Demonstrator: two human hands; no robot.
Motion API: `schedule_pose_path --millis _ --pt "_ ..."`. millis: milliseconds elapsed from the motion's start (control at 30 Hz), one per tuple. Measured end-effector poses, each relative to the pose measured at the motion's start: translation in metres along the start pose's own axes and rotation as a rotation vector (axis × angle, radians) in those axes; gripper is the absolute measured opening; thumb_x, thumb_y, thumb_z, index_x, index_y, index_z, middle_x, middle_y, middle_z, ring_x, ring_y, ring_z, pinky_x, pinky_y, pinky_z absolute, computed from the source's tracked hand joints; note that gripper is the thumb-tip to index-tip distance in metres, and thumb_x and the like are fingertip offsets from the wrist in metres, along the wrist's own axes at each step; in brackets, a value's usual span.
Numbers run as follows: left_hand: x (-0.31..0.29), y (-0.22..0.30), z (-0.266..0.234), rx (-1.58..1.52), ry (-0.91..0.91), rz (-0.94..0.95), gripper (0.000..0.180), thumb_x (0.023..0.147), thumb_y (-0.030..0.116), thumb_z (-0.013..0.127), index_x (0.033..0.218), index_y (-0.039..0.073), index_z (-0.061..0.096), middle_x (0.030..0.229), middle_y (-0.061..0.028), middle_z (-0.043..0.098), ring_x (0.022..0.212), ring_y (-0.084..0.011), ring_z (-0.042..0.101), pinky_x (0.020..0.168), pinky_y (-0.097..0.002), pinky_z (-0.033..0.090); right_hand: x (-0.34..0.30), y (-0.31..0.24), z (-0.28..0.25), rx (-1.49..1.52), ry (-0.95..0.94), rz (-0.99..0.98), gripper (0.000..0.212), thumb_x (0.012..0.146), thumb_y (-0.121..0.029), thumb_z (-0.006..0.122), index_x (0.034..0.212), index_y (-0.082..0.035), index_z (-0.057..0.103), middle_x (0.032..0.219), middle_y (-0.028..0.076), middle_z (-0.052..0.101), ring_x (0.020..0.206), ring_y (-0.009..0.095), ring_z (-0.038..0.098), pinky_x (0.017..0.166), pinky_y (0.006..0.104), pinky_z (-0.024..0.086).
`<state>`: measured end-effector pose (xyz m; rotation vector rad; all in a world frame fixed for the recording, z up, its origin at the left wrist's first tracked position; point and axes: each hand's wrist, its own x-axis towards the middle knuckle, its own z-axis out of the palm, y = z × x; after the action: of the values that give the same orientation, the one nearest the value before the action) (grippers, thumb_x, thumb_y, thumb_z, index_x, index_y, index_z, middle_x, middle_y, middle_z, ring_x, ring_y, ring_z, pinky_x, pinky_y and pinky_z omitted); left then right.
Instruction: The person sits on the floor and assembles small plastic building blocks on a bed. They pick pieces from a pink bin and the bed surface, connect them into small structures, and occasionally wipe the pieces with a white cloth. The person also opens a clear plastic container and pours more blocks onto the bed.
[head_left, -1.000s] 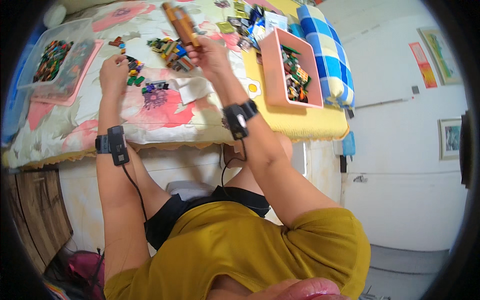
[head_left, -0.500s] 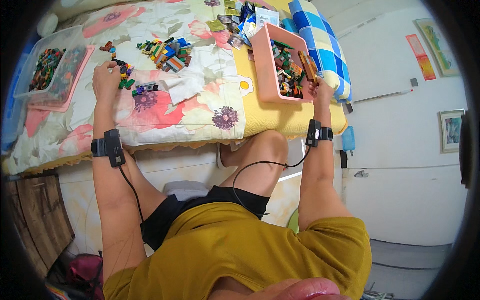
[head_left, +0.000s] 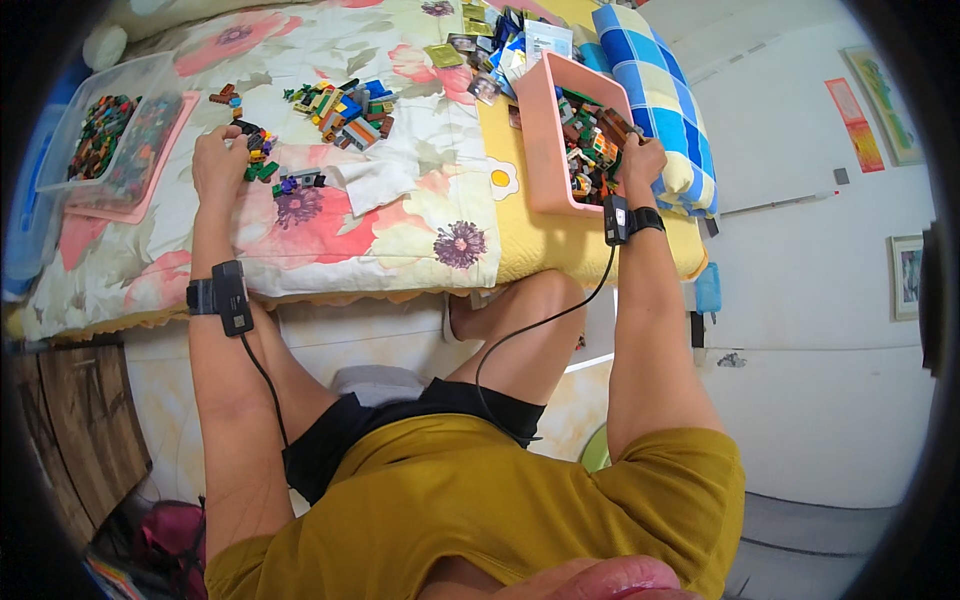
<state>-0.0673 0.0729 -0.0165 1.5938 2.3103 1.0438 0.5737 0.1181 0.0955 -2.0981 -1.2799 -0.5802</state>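
My left hand [head_left: 217, 168] rests on the flowered bedspread beside a small cluster of black, purple and yellow building bricks [head_left: 259, 140]. Its fingers are drawn together, and what they hold, if anything, is too small to name. At the right, my right hand [head_left: 643, 162] is at the rim of a pink box [head_left: 544, 150], with its fingers closed on one end of a long brown building-brick piece [head_left: 614, 123]. That piece now lies low over the mixed bricks [head_left: 582, 150] inside the box.
A heap of colourful bricks [head_left: 345, 112] lies on the bedspread [head_left: 400, 235], with a white tissue [head_left: 375, 183] nearer me. A clear divided tub [head_left: 60, 160] of small bricks stands far left. Packets [head_left: 500, 55] lie behind the pink box, and a blue checked pillow [head_left: 660, 100] lies right of it.
My right hand has lowered the brown piece from above the box's right rim into the box opening. My left hand has stayed nearly in place by the small bricks.
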Motion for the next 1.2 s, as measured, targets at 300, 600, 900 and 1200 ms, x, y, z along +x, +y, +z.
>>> schedule_pose_path --millis 300,600,900,1200 --pt "-0.005 0.008 0.001 -0.266 0.092 -0.102 0.035 0.076 0.015 0.063 0.107 0.005 0.073 0.103 -0.0248 0.07 0.1 -0.0408 0.066 0.091 -0.0457 0.051 0.004 0.008 -0.002 -0.034 -0.184 -0.11 0.056 0.09 -0.048 0.062 0.104 0.005 0.066 0.099 0.028 0.07 0.093 0.045 0.067 0.081 0.051 0.051" --pt "-0.007 0.022 0.007 -0.374 -0.239 -0.091 0.029 0.079 0.007 0.065 0.106 0.001 0.073 0.1 -0.0175 0.074 0.092 -0.0269 0.072 0.082 -0.0354 0.056 -0.055 -0.102 -0.048 0.197 0.258 -0.518 0.029 0.096 -0.024 0.06 0.113 -0.001 0.067 0.099 0.017 0.068 0.089 0.033 0.066 0.074 0.0404 0.053" --pt "-0.01 0.025 -0.011 -0.379 -0.149 -0.119 0.028 0.082 0.013 0.061 0.106 0.004 0.074 0.094 -0.0147 0.074 0.088 -0.0278 0.07 0.081 -0.0381 0.053 -0.246 -0.31 -0.006 0.908 -0.583 -0.83 0.025 0.084 0.0 0.068 0.109 -0.003 0.067 0.101 0.015 0.064 0.082 0.03 0.066 0.071 0.0375 0.054" --pt "-0.008 0.026 -0.027 -0.129 -0.17 -0.239 0.028 0.081 0.017 0.059 0.102 0.01 0.075 0.101 -0.0185 0.073 0.099 -0.0375 0.068 0.088 -0.0456 0.052 -0.271 -0.352 0.038 0.486 -0.529 -0.927 0.017 0.084 -0.015 0.068 0.091 0.0 0.07 0.098 0.02 0.064 0.083 0.038 0.066 0.074 0.0453 0.054"
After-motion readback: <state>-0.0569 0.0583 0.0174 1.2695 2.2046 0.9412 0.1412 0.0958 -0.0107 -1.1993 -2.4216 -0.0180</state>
